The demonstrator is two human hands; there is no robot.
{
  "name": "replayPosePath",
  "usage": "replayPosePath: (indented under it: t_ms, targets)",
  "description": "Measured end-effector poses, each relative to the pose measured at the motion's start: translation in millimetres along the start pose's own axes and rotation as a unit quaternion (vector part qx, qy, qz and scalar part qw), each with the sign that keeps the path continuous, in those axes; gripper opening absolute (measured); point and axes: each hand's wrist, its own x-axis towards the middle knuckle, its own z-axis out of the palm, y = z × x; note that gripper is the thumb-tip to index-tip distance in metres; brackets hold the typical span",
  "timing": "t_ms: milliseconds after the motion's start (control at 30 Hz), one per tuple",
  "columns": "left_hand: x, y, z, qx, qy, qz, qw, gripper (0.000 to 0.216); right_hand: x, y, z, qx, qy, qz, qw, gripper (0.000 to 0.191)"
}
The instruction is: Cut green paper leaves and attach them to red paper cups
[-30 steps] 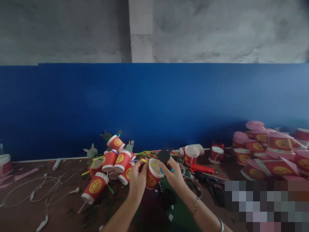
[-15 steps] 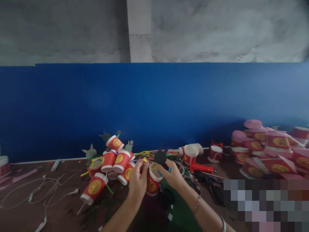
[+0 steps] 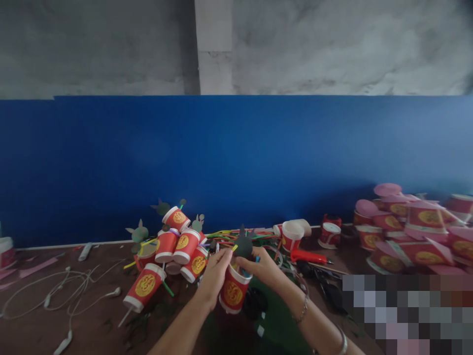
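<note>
My left hand (image 3: 214,277) is wrapped round a red paper cup (image 3: 233,292) with a gold emblem and holds it tilted above the brown table (image 3: 74,325). My right hand (image 3: 261,267) pinches a dark round cutout with small ears (image 3: 243,245) on a straw at the cup's rim. A yellow straw tip shows between my fingers. Just left of my hands lies a pile of finished red cups (image 3: 173,246) with straws and green eared cutouts.
A blue wall panel (image 3: 236,158) backs the table. White earphone cables (image 3: 66,291) lie at the left. Loose coloured straws (image 3: 225,235), two short open cups (image 3: 291,235), a red-handled tool (image 3: 308,257) and black scissors sit behind my hands. A heap of red and pink cups (image 3: 414,227) fills the right.
The cup has swung from mouth-up toward me to more upright and lower. My right hand brought the dark cutout down to the cup's rim.
</note>
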Motion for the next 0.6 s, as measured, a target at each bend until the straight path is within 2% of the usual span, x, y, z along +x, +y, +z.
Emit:
replayPosePath:
  t_ms: [167, 267, 367, 500, 600]
  targets:
    - [3, 6, -2, -0.034, -0.080, -0.014, 0.996, 0.025, 0, 4, -1, 0.017, -0.013, -0.005, 1.000, 0.023]
    - [5, 6, -4, -0.040, -0.093, -0.016, 0.995, 0.021, -1, 4, -1, 0.023, -0.021, 0.014, 0.999, 0.024]
    - [8, 3, -7, -0.052, -0.046, -0.010, 0.998, 0.023, -1, 2, -2, 0.068, -0.011, 0.018, 0.998, 0.024]
    - [11, 5, -8, -0.111, 0.022, -0.015, 0.993, 0.030, 0, -1, -7, 0.147, 0.036, 0.022, 0.988, 0.028]
    - [11, 11, -8, -0.168, 0.070, -0.025, 0.983, 0.034, 0, 0, -11, 0.220, 0.013, 0.036, 0.975, 0.035]
